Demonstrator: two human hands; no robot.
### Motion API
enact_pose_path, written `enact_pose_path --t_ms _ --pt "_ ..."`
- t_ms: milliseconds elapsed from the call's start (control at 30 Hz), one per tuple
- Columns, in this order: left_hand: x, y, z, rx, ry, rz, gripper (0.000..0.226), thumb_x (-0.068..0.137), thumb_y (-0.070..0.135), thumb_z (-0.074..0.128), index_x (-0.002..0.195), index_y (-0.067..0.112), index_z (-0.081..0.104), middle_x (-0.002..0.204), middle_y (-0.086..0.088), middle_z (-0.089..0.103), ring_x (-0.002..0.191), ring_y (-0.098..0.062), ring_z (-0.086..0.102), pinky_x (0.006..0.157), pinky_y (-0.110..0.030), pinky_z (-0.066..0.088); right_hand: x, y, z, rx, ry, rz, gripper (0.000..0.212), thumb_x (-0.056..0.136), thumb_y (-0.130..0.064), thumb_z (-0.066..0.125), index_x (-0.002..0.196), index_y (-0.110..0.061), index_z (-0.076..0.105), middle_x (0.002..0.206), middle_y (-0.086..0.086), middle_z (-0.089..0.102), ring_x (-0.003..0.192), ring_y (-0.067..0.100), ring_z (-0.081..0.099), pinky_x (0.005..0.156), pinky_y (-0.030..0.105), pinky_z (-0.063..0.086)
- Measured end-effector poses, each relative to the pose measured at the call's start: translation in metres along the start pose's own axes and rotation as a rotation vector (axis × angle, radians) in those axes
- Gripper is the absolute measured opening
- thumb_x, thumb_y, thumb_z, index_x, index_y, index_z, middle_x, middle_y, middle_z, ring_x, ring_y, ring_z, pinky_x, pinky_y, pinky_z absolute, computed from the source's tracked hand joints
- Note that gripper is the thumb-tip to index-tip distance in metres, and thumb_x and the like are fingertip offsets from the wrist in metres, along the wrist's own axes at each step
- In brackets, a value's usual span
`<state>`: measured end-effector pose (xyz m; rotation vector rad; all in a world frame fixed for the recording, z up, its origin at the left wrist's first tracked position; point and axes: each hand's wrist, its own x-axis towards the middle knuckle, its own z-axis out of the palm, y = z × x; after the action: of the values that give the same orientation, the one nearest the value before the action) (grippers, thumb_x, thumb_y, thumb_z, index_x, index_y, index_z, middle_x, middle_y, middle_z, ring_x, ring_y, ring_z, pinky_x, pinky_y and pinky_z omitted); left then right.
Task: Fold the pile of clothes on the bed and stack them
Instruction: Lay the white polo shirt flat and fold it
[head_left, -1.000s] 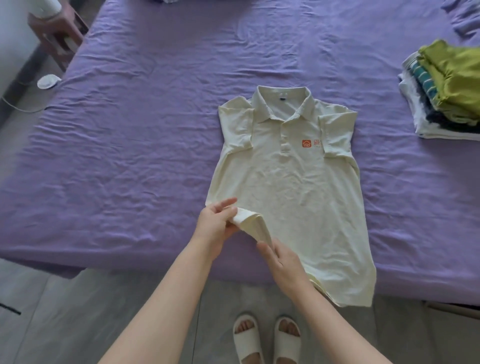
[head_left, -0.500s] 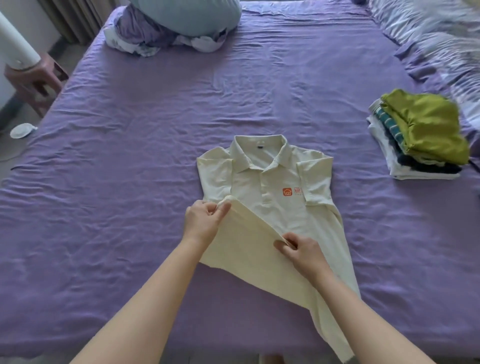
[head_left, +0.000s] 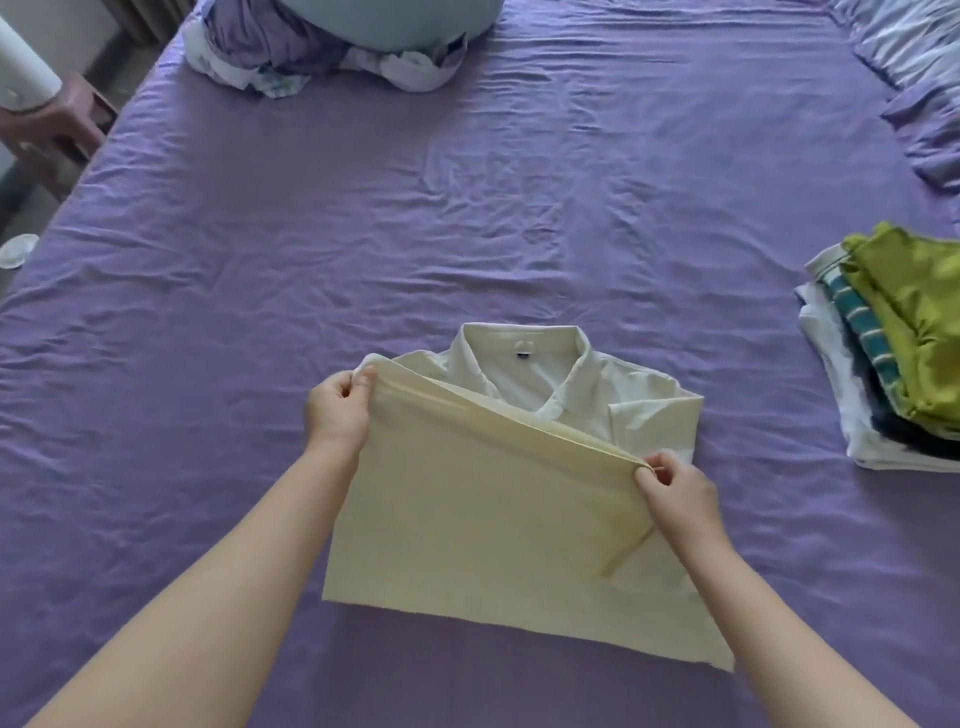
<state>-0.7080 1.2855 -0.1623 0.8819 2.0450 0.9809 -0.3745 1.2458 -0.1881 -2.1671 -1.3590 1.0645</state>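
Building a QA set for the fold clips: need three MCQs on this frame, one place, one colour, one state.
1. Where is the stack of folded clothes?
A. on the floor
B. at the right side of the bed
C. under the shirt

2. What colour is the top garment of that stack?
A. red
B. black
C. olive green

3. How do the hands hold the polo shirt?
A. both pinch its hem, lifted toward the collar
B. only one touches it
C. both lie flat on it

Key: 1 B, it sits on the purple sheet near the right edge. 2 C, the green piece lies uppermost. 3 A, the left hand and right hand each grip an end of the raised hem.
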Motion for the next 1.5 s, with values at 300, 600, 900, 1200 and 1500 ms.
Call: enact_pose_path --t_ms 300,600,900,1200,1500 --pt "0.074 0.001 0.024 0.055 0.102 -0.091 0.033 0.101 0.029 0.040 0.072 0.012 0.044 0.067 0.002 0.040 0.066 -0.021 0.036 0.054 -0.031 0.028 0.105 -0.071 -0.004 -0.031 0.139 -0.110 0.021 0.090 -0.035 0.055 0.077 -0.020 0.061 0.064 -0.009 0.053 0.075 0.022 0.052 0.059 0.034 0.033" --pt "0.032 -0.017 0.106 0.648 -0.218 0.681 0.028 0.083 0.003 0.064 0.110 0.009 0.068 0.120 -0.016 0.061 0.117 -0.038 0.054 0.098 -0.050 0.041 0.108 -0.021 0.030 -0.138 -0.026 -0.189 0.074 0.080 -0.048 0.067 0.142 -0.022 0.038 0.135 -0.008 0.046 0.129 0.013 0.039 0.100 0.030 0.032" --pt "0.000 -0.010 0.191 0.931 -0.651 0.613 0.049 0.101 0.046 0.020 0.149 0.041 0.011 0.161 0.006 -0.002 0.147 -0.021 -0.009 0.116 -0.051 -0.009 0.096 0.025 0.017 -0.239 0.040 -0.316 0.056 0.073 0.005 0.066 0.125 -0.013 0.060 0.130 0.003 0.057 0.121 0.018 0.051 0.100 0.025 0.037" --pt "0.003 0.006 0.236 1.161 -0.639 0.661 0.070 0.091 0.067 0.025 0.147 0.044 -0.011 0.156 -0.001 -0.028 0.141 -0.031 -0.029 0.106 -0.067 -0.011 0.140 0.035 -0.028 0.127 0.361 0.303 0.036 0.087 -0.028 0.065 0.115 -0.007 0.057 0.103 0.006 0.063 0.103 0.026 0.058 0.088 0.033 0.042" --pt "0.014 0.029 0.250 1.149 -0.705 0.491 0.091 0.078 0.076 0.044 0.145 0.048 -0.011 0.153 -0.001 -0.034 0.140 -0.033 -0.031 0.107 -0.067 -0.006 0.081 0.048 -0.003 0.165 0.075 0.168 0.031 0.079 -0.019 0.073 0.106 -0.016 0.060 0.098 -0.004 0.068 0.090 0.016 0.064 0.077 0.033 0.049"
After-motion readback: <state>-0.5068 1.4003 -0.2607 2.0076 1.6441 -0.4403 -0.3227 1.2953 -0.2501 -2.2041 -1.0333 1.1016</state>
